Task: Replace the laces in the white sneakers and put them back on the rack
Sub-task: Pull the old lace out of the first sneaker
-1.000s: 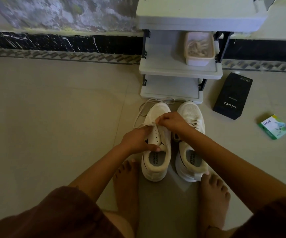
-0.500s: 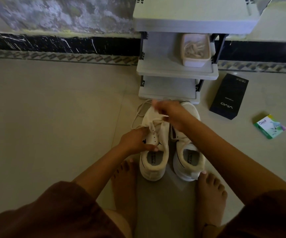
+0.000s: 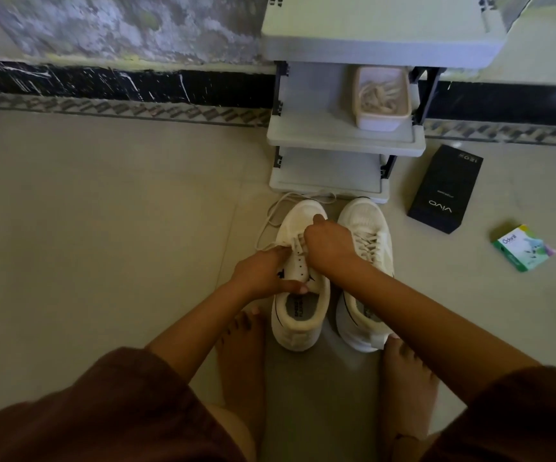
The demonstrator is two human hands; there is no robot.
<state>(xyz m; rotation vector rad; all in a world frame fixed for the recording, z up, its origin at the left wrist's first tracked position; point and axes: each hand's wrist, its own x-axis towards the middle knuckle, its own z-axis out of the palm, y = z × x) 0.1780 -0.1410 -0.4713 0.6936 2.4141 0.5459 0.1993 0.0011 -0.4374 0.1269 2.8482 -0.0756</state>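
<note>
The left sneaker (image 3: 300, 305) stood on the floor before the rack (image 3: 343, 139), toe pointing away from the person. The left hand (image 3: 263, 273) gripped its left side at the tongue. The right hand (image 3: 328, 245), over the eyelets, pinched the lace (image 3: 298, 244), slack trailing left.

Black vivo box (image 3: 445, 190), small green box (image 3: 523, 248) nearby, beige tiled floor (image 3: 103, 228)

The head camera is looking steeply down from above, just in front of the rack (image 3: 320, 130), facing the wall (image 3: 120, 28) behind it.
</note>
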